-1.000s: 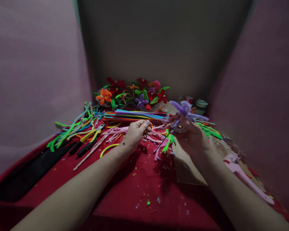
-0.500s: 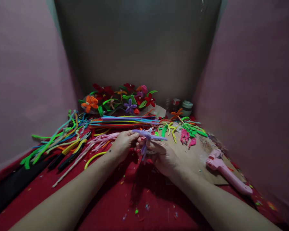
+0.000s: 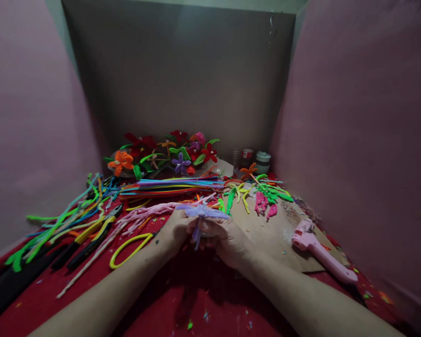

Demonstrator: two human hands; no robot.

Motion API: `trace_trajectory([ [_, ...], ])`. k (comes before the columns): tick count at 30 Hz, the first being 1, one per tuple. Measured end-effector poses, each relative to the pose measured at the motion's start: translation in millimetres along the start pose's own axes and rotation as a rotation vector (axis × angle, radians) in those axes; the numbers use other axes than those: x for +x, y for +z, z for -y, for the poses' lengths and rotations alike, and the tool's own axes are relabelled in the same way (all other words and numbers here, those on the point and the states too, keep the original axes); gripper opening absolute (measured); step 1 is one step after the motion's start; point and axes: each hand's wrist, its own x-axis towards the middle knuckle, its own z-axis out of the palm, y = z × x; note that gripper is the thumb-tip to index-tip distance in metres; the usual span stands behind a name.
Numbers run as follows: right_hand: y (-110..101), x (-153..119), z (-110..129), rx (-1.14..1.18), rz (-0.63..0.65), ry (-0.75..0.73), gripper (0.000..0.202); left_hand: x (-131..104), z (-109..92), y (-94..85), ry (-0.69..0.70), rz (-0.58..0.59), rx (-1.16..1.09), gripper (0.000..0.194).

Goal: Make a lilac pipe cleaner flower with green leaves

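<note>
Between my hands is a light purple pipe-cleaner flower [image 3: 202,212], its petals spread sideways and one hanging down. My right hand [image 3: 228,234] is closed around its underside, thumb near the centre. My left hand [image 3: 178,229] has its fingers closed at the flower's left side; the fingertips are partly hidden behind the petals. Just beyond lie pale pink pipe cleaners [image 3: 147,210]. A yellow-handled tool [image 3: 128,248] rests beside my left wrist, partly covered by it.
Pliers [image 3: 98,234] and loose green pipe cleaners [image 3: 66,220] lie at left. Behind are a bundle of straight pipe cleaners [image 3: 175,183] and finished flowers [image 3: 181,163]. At right, a pink glue gun [image 3: 323,252] rests on a brown board [image 3: 266,238]; a lidded jar [image 3: 263,161] stands behind.
The view has tilted up and shifted right. My left hand has drawn in closer to my right hand, and the purple flower's petals now lie more level.
</note>
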Motion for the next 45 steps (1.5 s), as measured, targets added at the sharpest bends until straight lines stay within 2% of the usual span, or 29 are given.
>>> trace_trajectory([
  [8, 1.5, 1.8, -1.4, 0.031, -0.012, -0.003, 0.021, 4.1, 21.2, -0.6, -0.026, 0.000, -0.054, 0.015],
  [13, 0.3, 3.2, 2.3, 0.049, -0.015, -0.001, 0.021, 2.5, 16.8, 1.0, -0.024, 0.007, -0.079, 0.015],
  [15, -0.1, 4.5, 6.8, 0.083, -0.061, -0.033, 0.020, 1.8, 9.4, 2.2, -0.003, -0.035, -0.124, 0.014],
  [18, -0.1, 6.7, 12.2, 0.123, -0.190, -0.147, 0.017, -1.4, -5.2, 5.6, 0.029, -0.190, -0.119, 0.021],
  [20, 0.2, 7.6, 12.5, 0.115, -0.260, -0.198, 0.017, -5.2, -12.9, 9.2, 0.086, -0.248, -0.014, 0.025],
  [22, 0.9, 7.7, 10.6, 0.110, -0.291, -0.216, 0.015, -9.2, -15.3, 13.4, 0.155, -0.231, 0.122, 0.028],
  [24, 1.8, 7.2, 8.2, 0.113, -0.299, -0.233, 0.012, -12.5, -11.8, 17.1, 0.218, -0.210, 0.254, 0.033],
  [27, 3.0, 5.5, 5.6, 0.109, -0.296, -0.236, 0.013, -15.4, -0.6, 19.7, 0.308, -0.253, 0.483, 0.041],
  [31, 4.6, 2.4, 3.5, 0.063, -0.346, -0.198, 0.018, -17.0, 9.0, 18.5, 0.367, -0.323, 0.765, 0.024],
  [34, 5.5, 1.4, 1.1, 0.026, -0.366, -0.186, 0.022, -16.8, 9.0, 16.9, 0.401, -0.345, 0.861, 0.011],
  [38, 4.6, 2.2, -1.4, -0.041, -0.396, -0.195, 0.022, -17.3, 2.4, 15.9, 0.442, -0.343, 0.784, 0.010],
  [42, 3.8, 2.0, 3.1, -0.172, -0.322, -0.258, 0.019, -19.7, -4.8, 15.2, 0.466, -0.341, 0.681, 0.010],
  [45, 3.5, 2.2, 6.9, -0.247, -0.279, -0.259, 0.020, -19.8, -7.0, 15.7, 0.394, -0.347, 0.614, 0.012],
])
